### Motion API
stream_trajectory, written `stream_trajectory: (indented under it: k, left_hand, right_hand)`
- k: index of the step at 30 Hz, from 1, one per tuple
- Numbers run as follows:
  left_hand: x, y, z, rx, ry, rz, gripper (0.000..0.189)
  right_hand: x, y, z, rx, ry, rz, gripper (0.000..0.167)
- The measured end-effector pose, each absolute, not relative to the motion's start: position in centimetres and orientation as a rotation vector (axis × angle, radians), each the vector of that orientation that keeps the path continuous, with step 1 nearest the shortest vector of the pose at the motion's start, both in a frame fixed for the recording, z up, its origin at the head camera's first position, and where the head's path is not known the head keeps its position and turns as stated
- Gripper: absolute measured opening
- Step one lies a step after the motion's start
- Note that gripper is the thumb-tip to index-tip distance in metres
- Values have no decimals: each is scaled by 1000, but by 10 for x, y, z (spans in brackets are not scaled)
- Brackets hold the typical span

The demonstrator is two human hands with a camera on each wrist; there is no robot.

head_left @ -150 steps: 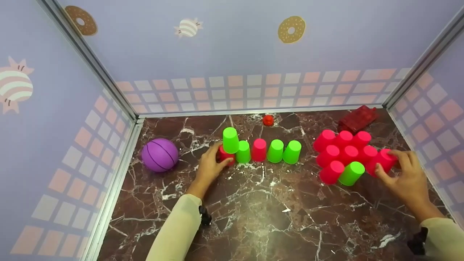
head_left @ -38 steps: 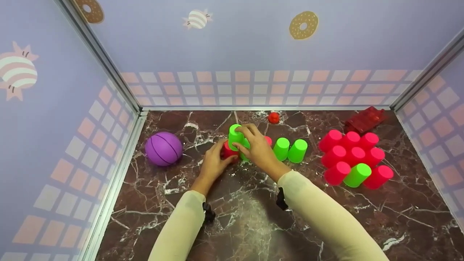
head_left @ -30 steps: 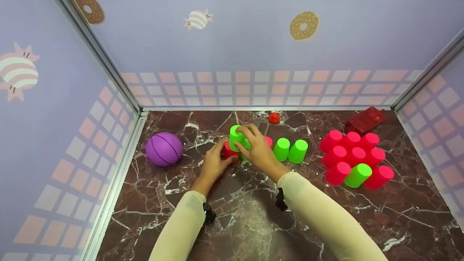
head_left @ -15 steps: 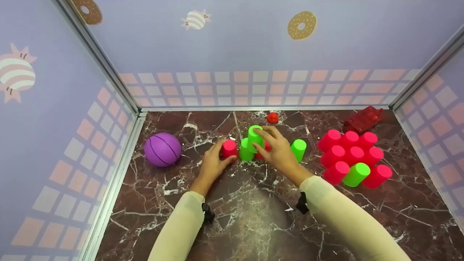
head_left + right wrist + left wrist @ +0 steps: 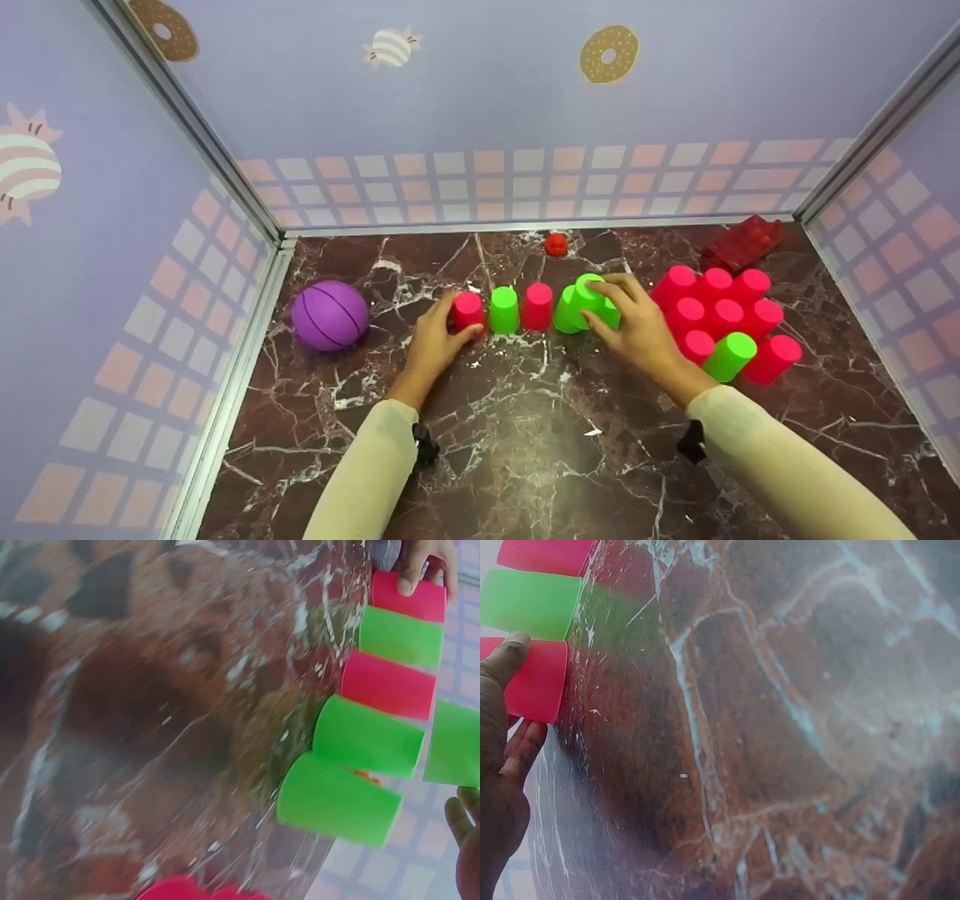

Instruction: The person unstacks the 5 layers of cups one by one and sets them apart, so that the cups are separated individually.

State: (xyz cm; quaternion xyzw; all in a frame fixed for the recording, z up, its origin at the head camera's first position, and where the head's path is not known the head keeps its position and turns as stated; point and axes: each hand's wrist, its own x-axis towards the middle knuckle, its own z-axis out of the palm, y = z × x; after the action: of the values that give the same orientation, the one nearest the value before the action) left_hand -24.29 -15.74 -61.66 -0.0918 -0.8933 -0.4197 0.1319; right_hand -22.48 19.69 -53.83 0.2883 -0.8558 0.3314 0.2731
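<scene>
Upside-down plastic cups stand in a row on the marble-patterned tabletop. My left hand [image 5: 433, 341] grips the pink cup [image 5: 469, 310] at the row's left end, thumb on its near side in the left wrist view. Right of it come a green cup [image 5: 504, 310], a pink cup [image 5: 537, 306] and two green cups, the nearer-to-middle one [image 5: 564, 313] partly covered. My right hand [image 5: 641, 330] pinches another green cup [image 5: 587, 297], raised above those two and overlapping them in the head view. The right wrist view shows this raised cup [image 5: 452, 742] beyond their tops.
A block of pink cups [image 5: 725, 319] with one green cup [image 5: 730, 357] at its front stands on the right. Behind it lies a dark red object [image 5: 742, 242]. A purple ball [image 5: 330, 315] sits left; a small red item [image 5: 556, 244] lies near the back wall [image 5: 495, 112].
My right hand left a pink cup in the block, took the green cup off the left-end pink cup and carried it right along the row. My left hand has kept its grip.
</scene>
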Motion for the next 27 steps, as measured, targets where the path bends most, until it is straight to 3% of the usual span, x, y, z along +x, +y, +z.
stream_trajectory:
  k: [27]
  left_hand:
    - [-242, -156, -615, -255, -2607, -1213, 69]
  right_hand:
    - [-168, 286, -548, 752, -2294, 862, 54]
